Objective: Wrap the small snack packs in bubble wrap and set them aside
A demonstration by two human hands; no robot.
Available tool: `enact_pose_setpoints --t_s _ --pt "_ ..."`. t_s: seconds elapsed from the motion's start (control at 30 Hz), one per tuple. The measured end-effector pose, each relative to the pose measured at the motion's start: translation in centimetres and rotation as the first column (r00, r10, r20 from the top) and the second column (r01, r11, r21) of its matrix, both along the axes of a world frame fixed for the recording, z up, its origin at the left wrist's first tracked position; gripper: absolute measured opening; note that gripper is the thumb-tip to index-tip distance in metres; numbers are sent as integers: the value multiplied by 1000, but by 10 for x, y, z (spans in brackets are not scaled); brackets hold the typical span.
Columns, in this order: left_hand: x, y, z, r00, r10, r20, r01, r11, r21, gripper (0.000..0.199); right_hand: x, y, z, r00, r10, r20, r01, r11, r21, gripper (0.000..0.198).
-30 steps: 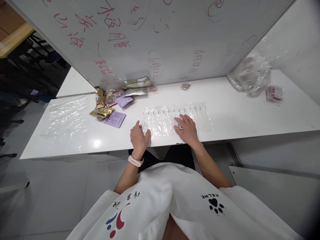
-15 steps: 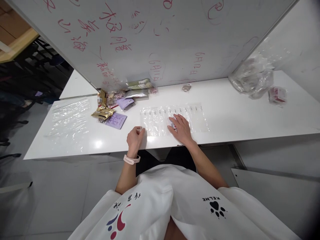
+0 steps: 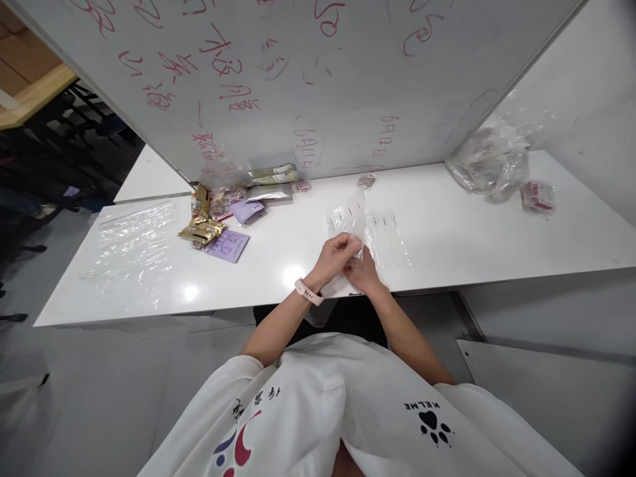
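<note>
A clear plastic wrap (image 3: 386, 237) with column-like seams and a row of short black marks lies at the table's front. Its left part is lifted and folded over to the right, standing up as a hazy flap. My left hand (image 3: 338, 255), with a pale pink band on the wrist, pinches the flap's edge. Close against it, my right hand (image 3: 365, 273) is curled under or behind the folded film. Its fingers are mostly covered by the film and my left hand. The small red-and-white packet is out of sight.
Left on the white table (image 3: 472, 238) are gold packets (image 3: 203, 230), purple packets (image 3: 229, 245) and clear plastic sheets (image 3: 136, 235). Green packets (image 3: 273, 174) lean by the whiteboard (image 3: 278, 79). To the right sit a clear bag (image 3: 489, 162) and a red-and-white packet (image 3: 538, 197).
My left hand has moved right, carrying the wrap's left part over toward my right hand. My right hand, flat over the small packet before, is now curled beneath the fold; the packet is hidden.
</note>
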State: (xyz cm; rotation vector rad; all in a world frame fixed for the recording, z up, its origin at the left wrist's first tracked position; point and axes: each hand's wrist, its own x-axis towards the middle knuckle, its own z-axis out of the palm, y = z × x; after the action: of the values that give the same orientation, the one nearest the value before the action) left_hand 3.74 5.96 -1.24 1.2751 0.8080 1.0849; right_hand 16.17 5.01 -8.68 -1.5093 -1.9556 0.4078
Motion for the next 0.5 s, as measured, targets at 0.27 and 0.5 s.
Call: enact_pose_setpoints --t_s 0.27,0.5 --pt "5 11 -31 995 43 87 -40 999 -34 31 17 5 6 984 56 -172 -69 995 -71 39" --pt "-3 11 -40 957 -90 -277 145 972 185 32 32 10 7 818 -128 -561 -14 970 -241 65"
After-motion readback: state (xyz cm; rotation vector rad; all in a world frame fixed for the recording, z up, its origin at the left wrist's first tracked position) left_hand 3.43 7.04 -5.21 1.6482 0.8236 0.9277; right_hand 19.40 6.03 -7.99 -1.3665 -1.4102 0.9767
